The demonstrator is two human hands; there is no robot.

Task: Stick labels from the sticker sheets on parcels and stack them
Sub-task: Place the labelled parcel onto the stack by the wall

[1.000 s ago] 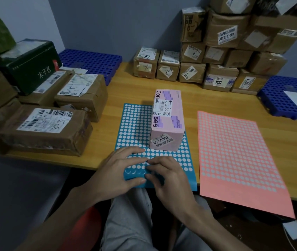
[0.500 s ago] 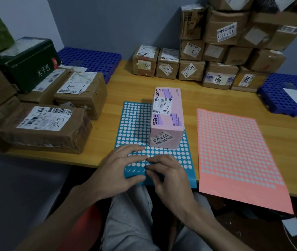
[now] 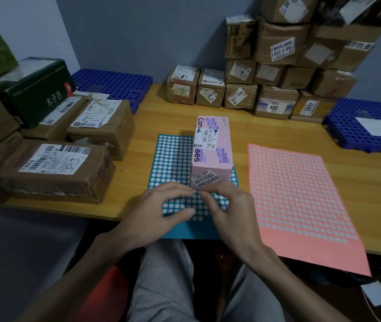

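Observation:
A pink parcel [image 3: 211,149] with a white shipping label lies on the far half of the blue sticker sheet [image 3: 173,163], which is covered in white dots. My left hand [image 3: 161,212] rests on the sheet's near part, its fingers stretched toward the parcel's near end. My right hand [image 3: 229,210] has its thumb and fingertips pinched together just below the parcel's near face, apparently on a small sticker that is barely visible. The fingertips of both hands meet there. A salmon-pink sticker sheet [image 3: 296,194] lies to the right.
Brown parcels [image 3: 54,168] and a dark green box [image 3: 33,91] are piled on the left of the wooden table [image 3: 166,117]. More brown parcels [image 3: 275,66] are stacked along the back wall. Blue plastic grids sit at the back left [image 3: 112,84] and far right [image 3: 366,129].
Both hands have moved from the sheet's near edge up to the pink parcel's near face, and the right fingertips are now pinched together.

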